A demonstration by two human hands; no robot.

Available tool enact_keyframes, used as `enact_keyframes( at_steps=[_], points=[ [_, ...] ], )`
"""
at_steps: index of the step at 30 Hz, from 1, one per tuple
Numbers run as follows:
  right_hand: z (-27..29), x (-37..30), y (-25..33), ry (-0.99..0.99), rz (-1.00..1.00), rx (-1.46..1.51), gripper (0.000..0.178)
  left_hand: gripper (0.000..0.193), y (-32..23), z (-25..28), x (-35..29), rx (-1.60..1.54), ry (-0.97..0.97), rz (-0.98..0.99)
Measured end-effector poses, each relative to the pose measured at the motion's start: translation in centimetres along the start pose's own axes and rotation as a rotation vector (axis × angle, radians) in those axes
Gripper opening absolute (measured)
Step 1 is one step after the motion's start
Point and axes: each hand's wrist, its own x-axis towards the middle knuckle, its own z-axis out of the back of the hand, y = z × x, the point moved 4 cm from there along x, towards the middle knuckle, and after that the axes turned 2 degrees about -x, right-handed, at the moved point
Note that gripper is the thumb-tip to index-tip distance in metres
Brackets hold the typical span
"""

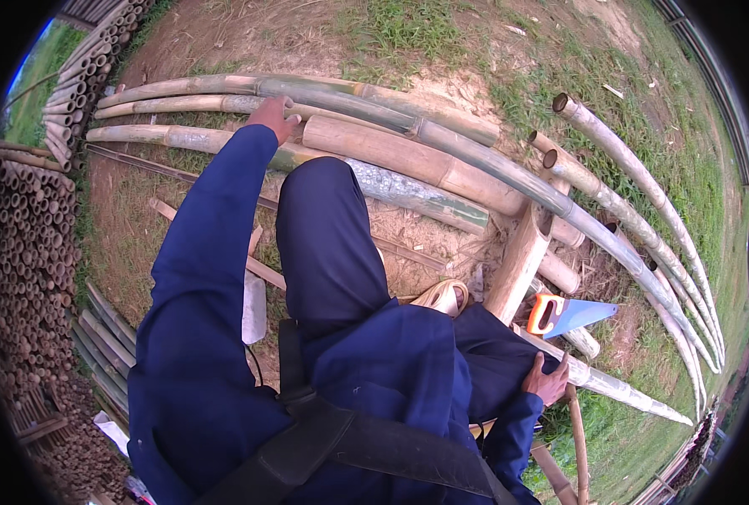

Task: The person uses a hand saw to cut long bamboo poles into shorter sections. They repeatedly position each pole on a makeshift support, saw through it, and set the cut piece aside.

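My left hand [275, 118] reaches forward to the left and is closed over a long bamboo pole [177, 104], its fingers curled at the far side. Beside it lies a thick, short tan bamboo length [391, 151]. Nearer to me is a mottled green-and-white bamboo pole [416, 198], partly hidden by my raised left knee. My right hand [548, 380] rests at my right knee with its fingers apart and nothing in them, next to a pale bamboo pole [618, 387]. A handsaw [545, 315] with an orange handle and blue blade lies just beyond that hand.
A long green bamboo pole [475, 156] arcs across the front. Several more poles [618, 156] lie on the grass at right. A hollowed bamboo piece [522, 261] slants near my right leg. Stacked bamboo [29, 252] fills the left side. A pale block [254, 310] is by my left leg.
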Motion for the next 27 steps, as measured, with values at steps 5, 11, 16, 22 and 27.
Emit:
enact_keyframes(
  at_steps=[5, 11, 16, 22, 27],
  points=[
    [-0.4, 0.5, -0.8, -0.007, 0.0, 0.016, 0.074, 0.036, -18.7, 5.5, -3.4, -0.295, -0.147, -0.599],
    [-1.2, 0.3, -2.0, -0.016, 0.004, 0.031, 0.069, 0.024, -30.7, 6.2, -11.6, -0.129, 0.207, -0.733],
    [-1.4, -0.3, -1.7, 0.013, 0.03, 0.005, 0.056, 0.039, -23.7, 0.6, -12.9, 0.07, 0.098, -0.68],
    [-0.1, 0.0, 0.8, 0.119, 0.136, -0.086, 0.048, 0.054, -15.7, 2.1, -13.0, -0.365, 0.025, -0.405],
    [-0.7, 2.8, 3.8, 0.269, 0.215, 0.072, 0.055, 0.067, -16.3, 2.3, -6.1, -0.323, 0.333, -0.247]
  ],
)
